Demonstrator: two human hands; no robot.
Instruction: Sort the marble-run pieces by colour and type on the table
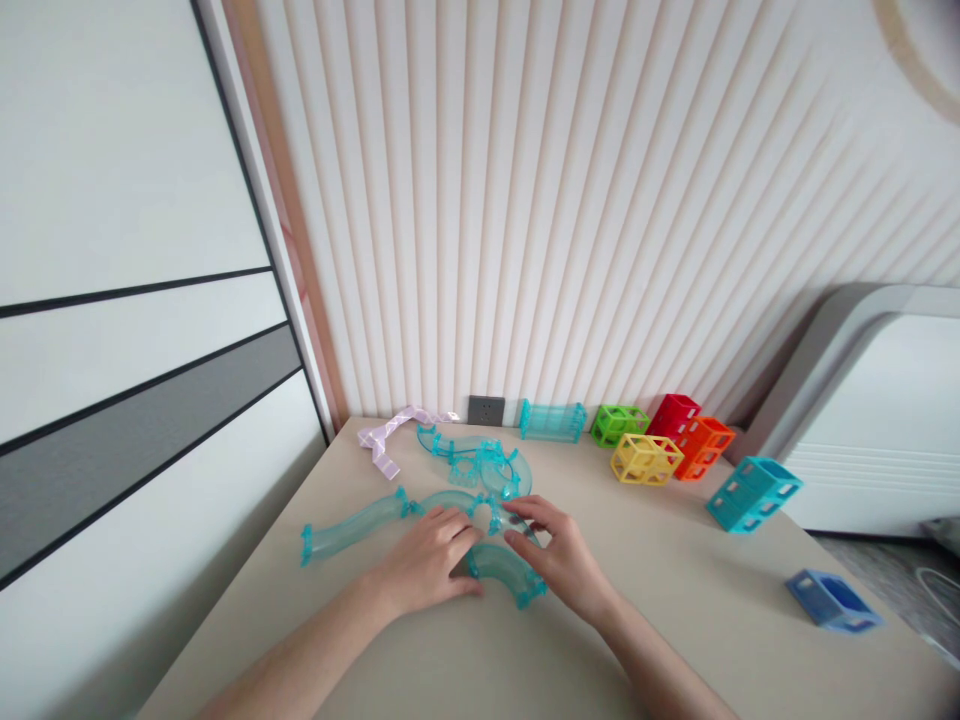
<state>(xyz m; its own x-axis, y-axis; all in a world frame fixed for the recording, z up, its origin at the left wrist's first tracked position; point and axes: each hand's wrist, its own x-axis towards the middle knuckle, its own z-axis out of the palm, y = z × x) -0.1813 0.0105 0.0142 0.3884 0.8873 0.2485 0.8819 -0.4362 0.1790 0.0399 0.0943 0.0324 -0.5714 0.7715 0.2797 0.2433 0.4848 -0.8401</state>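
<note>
1. Right hand (pixel 561 548) grips a clear curved tube (pixel 523 524) above the table (pixel 630 570).
2. Left hand (pixel 429 560) bends beside a teal bend (pixel 510 569); cannot tell its hold.
3. Yellow block (pixel 646 460), right; dark socket (pixel 486 410) behind.

Head cam here, so it's basically the wearer's own view: looking forward and down across the table (pixel 637 590) at the wall (pixel 465 200) behind it. Pretty wide framing, cabinet (pixel 127 170) along the left edge, left hand (pixel 435 560) and right hand (pixel 566 555) fairly close, low and central.
</note>
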